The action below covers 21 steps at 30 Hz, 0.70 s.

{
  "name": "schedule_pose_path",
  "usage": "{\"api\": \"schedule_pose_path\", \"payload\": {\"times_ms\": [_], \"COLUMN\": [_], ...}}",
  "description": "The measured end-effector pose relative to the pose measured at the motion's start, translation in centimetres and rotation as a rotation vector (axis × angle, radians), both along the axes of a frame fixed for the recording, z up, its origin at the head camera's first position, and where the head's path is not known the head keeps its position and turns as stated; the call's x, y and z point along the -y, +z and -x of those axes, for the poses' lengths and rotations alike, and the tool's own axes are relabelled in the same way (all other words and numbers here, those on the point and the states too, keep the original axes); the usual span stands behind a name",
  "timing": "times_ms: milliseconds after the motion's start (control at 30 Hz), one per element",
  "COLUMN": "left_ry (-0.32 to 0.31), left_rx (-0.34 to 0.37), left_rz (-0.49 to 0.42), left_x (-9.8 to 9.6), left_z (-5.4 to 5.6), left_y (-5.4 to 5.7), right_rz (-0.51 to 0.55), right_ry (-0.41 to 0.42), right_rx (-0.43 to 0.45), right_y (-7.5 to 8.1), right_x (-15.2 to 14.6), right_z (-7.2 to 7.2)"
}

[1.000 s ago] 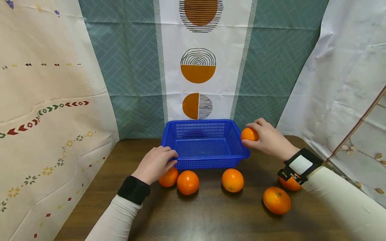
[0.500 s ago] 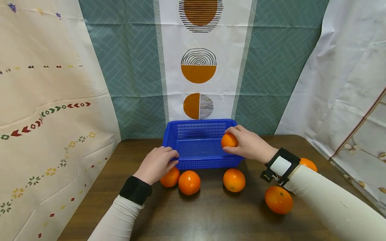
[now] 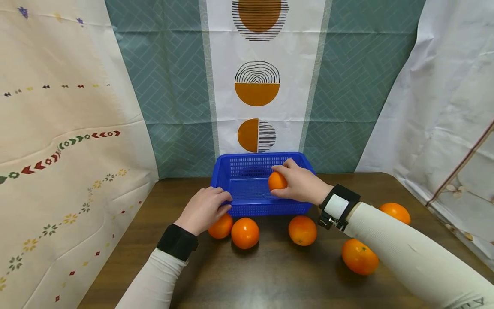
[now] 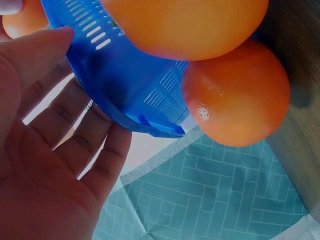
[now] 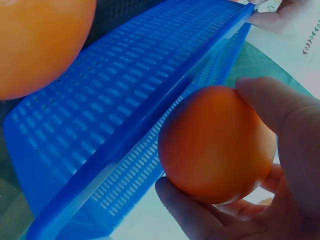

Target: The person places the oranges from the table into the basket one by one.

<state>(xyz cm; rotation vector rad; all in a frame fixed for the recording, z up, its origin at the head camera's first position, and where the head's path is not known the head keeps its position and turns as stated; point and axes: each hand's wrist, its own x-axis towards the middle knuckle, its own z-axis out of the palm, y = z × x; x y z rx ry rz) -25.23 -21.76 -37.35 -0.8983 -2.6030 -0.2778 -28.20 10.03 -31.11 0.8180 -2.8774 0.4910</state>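
Note:
A blue perforated plastic basket (image 3: 266, 210) stands at the back of the table. My left hand (image 3: 204, 209) holds its front left rim, the thumb outside and the fingers reaching over the edge in the left wrist view. Over the basket's right half, my right hand (image 3: 302, 183) grips an orange (image 3: 277, 181) between thumb and fingers. The right wrist view has this orange (image 5: 215, 145) just past the basket's long rim (image 5: 127, 145). No fruit shows on the visible part of the basket floor.
On the brown table (image 3: 270, 279), one orange (image 3: 220, 226) lies below my left hand, beside another orange (image 3: 245, 233). A third orange (image 3: 302, 230) sits before the basket; others lie near my right forearm. Patterned cloths (image 3: 177, 94) hang behind and at the sides.
My right hand has carried the orange leftward, from beside the basket's right edge to over its inside. My left hand has stayed at the rim.

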Motion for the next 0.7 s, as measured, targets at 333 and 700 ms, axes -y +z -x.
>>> {"api": "schedule_pose_path", "payload": {"times_ms": [333,700], "left_ry": [0.004,0.041], "left_rx": [-0.002,0.091], "left_rz": [-0.008,-0.021], "left_x": [-0.1,0.1], "left_z": [-0.1,-0.2], "left_y": [0.1,0.6], "right_rz": [-0.068,-0.164], "right_ry": [-0.001,0.016], "right_rx": [0.058,0.068], "right_y": [0.2,-0.8], "right_x": [2.8,5.7], "right_z": [1.2,2.9]}}
